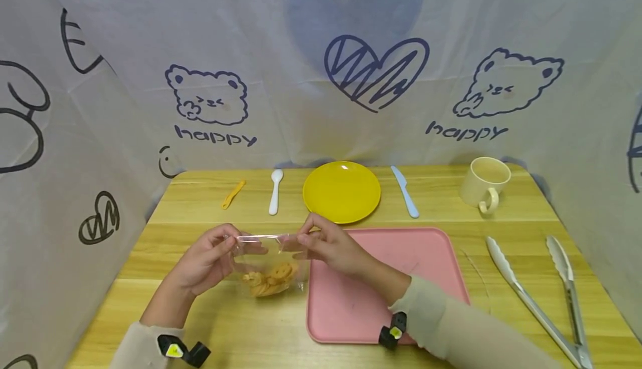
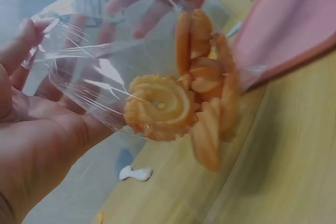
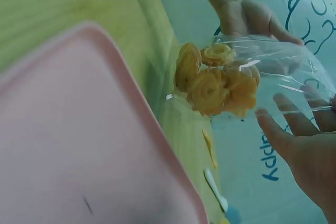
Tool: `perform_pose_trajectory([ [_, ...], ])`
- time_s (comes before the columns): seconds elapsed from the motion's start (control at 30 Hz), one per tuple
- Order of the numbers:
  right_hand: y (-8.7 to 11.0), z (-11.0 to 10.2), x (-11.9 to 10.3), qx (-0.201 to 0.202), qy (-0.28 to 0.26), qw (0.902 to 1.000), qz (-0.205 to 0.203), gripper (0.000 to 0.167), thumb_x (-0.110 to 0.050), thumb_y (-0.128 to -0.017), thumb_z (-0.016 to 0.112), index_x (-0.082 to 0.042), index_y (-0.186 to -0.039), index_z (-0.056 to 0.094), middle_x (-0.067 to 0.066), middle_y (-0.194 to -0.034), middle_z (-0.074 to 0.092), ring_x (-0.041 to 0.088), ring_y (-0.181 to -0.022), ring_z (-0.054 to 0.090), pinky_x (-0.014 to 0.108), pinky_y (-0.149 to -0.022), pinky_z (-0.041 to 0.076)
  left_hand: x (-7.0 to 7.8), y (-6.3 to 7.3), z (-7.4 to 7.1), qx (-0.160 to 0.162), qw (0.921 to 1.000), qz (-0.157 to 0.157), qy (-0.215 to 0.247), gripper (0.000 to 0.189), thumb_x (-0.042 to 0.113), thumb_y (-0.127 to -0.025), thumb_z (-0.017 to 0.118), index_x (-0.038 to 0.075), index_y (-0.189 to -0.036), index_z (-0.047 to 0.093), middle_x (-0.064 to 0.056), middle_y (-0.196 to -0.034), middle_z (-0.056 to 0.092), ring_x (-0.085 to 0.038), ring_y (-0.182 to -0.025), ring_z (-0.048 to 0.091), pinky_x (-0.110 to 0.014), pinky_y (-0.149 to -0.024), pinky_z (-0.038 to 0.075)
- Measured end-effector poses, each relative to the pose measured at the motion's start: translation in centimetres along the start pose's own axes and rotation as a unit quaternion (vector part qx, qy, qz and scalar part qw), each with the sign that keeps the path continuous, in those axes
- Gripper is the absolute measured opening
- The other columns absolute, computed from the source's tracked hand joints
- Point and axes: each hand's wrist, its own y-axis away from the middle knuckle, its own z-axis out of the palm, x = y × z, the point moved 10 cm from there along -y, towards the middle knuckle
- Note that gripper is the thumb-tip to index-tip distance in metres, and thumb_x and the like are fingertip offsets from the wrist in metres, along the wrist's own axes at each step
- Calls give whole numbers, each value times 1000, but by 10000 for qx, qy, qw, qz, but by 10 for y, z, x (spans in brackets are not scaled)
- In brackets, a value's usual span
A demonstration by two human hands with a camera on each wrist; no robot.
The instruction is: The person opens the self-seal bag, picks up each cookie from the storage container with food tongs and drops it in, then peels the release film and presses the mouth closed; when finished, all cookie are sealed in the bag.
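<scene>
A clear plastic bag (image 1: 268, 260) with several golden swirl cookies (image 1: 270, 280) hangs just above the wooden table, left of the pink tray (image 1: 416, 257). My left hand (image 1: 210, 257) pinches the bag's top left corner. My right hand (image 1: 326, 243) pinches the top right corner, over the tray's left edge. In the left wrist view the cookies (image 2: 184, 93) lie heaped at the bag's (image 2: 100, 72) bottom. The right wrist view shows the same cookies (image 3: 218, 80) in the bag (image 3: 283, 77) beside the tray (image 3: 68, 145).
A yellow plate (image 1: 341, 192) sits behind the tray, with a white spoon (image 1: 275, 190) and a small yellow utensil (image 1: 233, 194) to its left and a pale blue knife (image 1: 404, 192) to its right. A cream mug (image 1: 485, 184) stands at back right. Metal tongs (image 1: 544, 296) lie at right. Printed cloth walls surround the table.
</scene>
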Motion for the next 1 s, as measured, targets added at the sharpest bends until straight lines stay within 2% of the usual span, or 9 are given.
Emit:
perform_pose_trajectory([
  [0.07,2,5,5,-62,-394,9991,115,13,-15,-112,46,-4,-105,45,39,-138,53,53,-128,55,66,-103,48,-4,2,4,-161,9991,-132,374,45,5,-114,19,8,-118,64,-17,-136,67,-34,-129,62,-63,-99,53],
  [0.17,4,11,14,-89,-803,9962,326,12,-16,-113,43,-8,-104,45,41,-138,52,60,-125,54,66,-96,52,-11,6,5,-182,9964,-385,731,47,8,-114,12,8,-120,59,-21,-137,64,-38,-129,62,-63,-98,53],
  [0.3,8,16,31,12,-1222,9892,808,13,-16,-113,40,-11,-103,46,34,-139,56,55,-124,58,64,-93,55,-25,14,-2,147,9906,-949,979,46,13,-114,9,12,-119,55,-18,-136,65,-39,-129,61,-67,-100,49],
  [0.43,11,19,51,204,-1693,9758,1371,15,-17,-113,40,-10,-102,47,28,-139,60,47,-122,63,64,-95,55,-41,23,-10,369,9829,-1409,1131,44,17,-115,9,15,-119,53,-17,-136,65,-42,-130,60,-70,-102,46],
  [0.57,12,15,67,609,-1978,9616,1803,16,-15,-113,40,-9,-100,47,23,-129,65,46,-118,66,67,-92,55,-54,27,-16,476,9783,-1574,1258,44,20,-116,11,16,-119,55,-16,-133,65,-39,-127,63,-60,-101,52],
  [0.7,11,7,79,1101,-1955,9524,2064,14,-11,-112,40,-9,-100,47,18,-120,64,49,-116,66,68,-89,56,-63,28,-25,661,9747,-1651,1354,45,22,-116,12,18,-115,56,-14,-128,67,-37,-125,64,-51,-100,56],
  [0.8,7,1,87,1413,-1734,9494,2204,12,-12,-112,42,-10,-101,47,16,-118,62,50,-115,66,65,-87,58,-70,29,-35,1040,9711,-1828,1125,40,26,-116,16,19,-112,56,-12,-125,70,-37,-123,66,-46,-90,61],
  [0.9,4,-7,93,1725,-1467,9454,2342,10,-13,-112,44,-9,-102,47,18,-117,65,50,-111,68,61,-85,60,-77,30,-48,1550,9627,-2080,765,32,30,-116,24,20,-110,54,-9,-121,72,-32,-117,70,-38,-77,64],
  [1.0,2,-13,98,1994,-1225,9409,2447,8,-12,-112,44,-8,-106,47,22,-115,67,47,-106,71,58,-83,62,-82,31,-62,2041,9532,-2165,539,23,28,-116,30,19,-111,50,-9,-119,72,-30,-112,72,-44,-83,63],
])
